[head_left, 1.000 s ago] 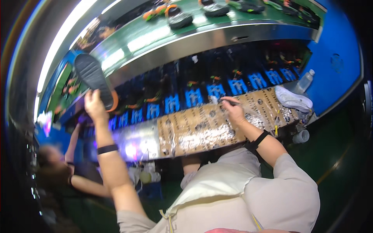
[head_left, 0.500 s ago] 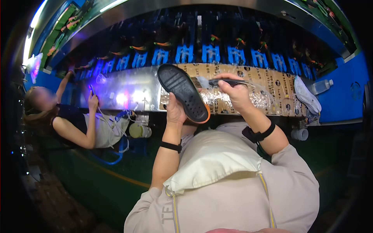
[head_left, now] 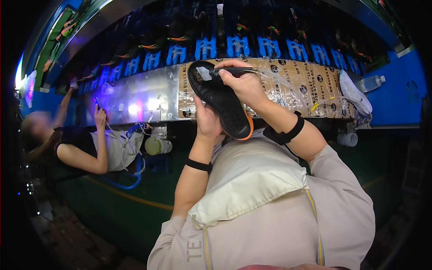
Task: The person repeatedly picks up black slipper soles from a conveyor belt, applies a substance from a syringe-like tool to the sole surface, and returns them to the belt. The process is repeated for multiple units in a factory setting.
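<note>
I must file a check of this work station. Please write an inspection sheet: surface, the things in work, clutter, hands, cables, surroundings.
Surface: shiny metal bench, partly covered with printed brown cardboard.
Things in work: black shoe sole with orange edge, held up tread side to the camera; thin black tool with its tip at the sole's upper end.
Clutter: pale sole and clear plastic bottle at the bench's right end.
Hands: left hand holds the sole from beneath; right hand has its fingers around the tool.
Cables: clear tube runs from the tool over the cardboard.
Surroundings: co-worker on the left; blue racks behind the bench.
</note>
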`<state>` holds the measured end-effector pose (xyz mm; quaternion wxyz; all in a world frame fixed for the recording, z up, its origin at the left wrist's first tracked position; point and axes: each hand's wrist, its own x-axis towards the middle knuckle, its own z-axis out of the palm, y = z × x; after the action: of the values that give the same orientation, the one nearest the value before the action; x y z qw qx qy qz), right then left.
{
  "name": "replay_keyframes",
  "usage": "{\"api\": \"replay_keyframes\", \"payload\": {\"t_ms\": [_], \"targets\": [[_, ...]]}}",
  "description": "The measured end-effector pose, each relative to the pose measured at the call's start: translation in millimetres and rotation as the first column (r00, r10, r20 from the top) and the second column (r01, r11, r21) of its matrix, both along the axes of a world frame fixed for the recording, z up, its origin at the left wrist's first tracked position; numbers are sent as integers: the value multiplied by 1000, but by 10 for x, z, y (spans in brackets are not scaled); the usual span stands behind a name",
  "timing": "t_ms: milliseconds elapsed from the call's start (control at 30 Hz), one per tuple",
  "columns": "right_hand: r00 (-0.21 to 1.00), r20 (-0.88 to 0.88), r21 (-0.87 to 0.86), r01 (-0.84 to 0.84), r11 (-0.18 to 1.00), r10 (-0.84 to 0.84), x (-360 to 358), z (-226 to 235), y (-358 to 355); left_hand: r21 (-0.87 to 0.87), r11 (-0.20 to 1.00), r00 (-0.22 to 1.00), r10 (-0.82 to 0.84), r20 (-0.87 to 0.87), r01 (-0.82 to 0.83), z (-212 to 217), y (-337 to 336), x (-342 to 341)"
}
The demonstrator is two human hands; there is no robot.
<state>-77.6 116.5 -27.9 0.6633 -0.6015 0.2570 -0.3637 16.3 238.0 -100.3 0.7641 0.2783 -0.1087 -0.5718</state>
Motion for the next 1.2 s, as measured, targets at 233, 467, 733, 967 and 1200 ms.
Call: {"api": "replay_keyframes", "payload": {"t_ms": [233, 467, 733, 967, 1200], "targets": [[964, -258, -355, -161, 921, 69, -276, 142, 94, 5, 999, 993, 53, 104, -54, -20, -103, 148], [729, -577, -331, -621, 711, 368, -724, 460, -127, -71, 996, 996, -43, 81, 49, -59, -26, 413], [998, 34, -251, -33, 967, 43, -113, 331, -34, 29, 995, 982, 86, 169, -92, 67, -84, -63], [941, 63, -66, -328, 942, 332, -188, 304, -192, -151, 988, 998, 30, 53, -22, 203, 21, 125], [866, -134, -298, -499, 814, 482, -365, 554, -200, -107, 992, 997, 69, -29, -72, 170, 18, 195]]}}
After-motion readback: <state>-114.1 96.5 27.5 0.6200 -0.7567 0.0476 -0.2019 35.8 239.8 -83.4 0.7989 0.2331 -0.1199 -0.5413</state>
